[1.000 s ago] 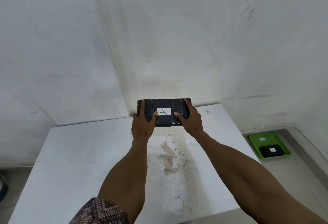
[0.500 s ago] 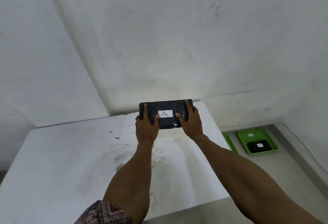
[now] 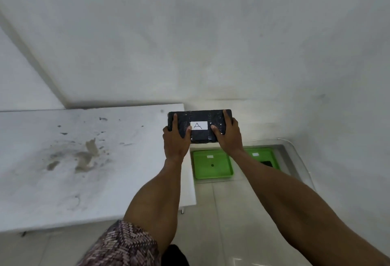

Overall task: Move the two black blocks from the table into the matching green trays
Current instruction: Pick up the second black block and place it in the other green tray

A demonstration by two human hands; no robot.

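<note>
Patterned brown woven sleeve [image 3: 120, 244] at the bottom edge, on the left arm. Both bare forearms reach forward.

Left hand [image 3: 176, 142] and right hand [image 3: 229, 137] each grip one end of a black rectangular block wrapped in shiny plastic film [image 3: 200, 125]. Fingers [image 3: 174, 122] of the left hand wrap over the block's left end, thumb on the near face; right hand does the same at the right end. Both hands clamped on the block, holding it level in the air. It sits past the right edge of the white stained surface [image 3: 84, 160], above the floor.

White rectangular paper label [image 3: 199, 125] centred on the block's near face, one handwritten letter: "A".

On the pale tiled floor [image 3: 221, 213] below the block: a bright green rectangular plastic tray [image 3: 213, 165], just beside the surface's right edge. It has a small white tag [image 3: 210, 156] near its far rim, writing too small to read, and a small dark spot at its middle; otherwise holds nothing.

Second bright green tray [image 3: 262, 156] just right of the first, partly hidden by the right forearm. It also has a small white tag [image 3: 255, 154], unreadable. A black block [image 3: 267, 163] lies in it, only partly seen.

Plain white wall [image 3: 211, 44] behind.
</note>
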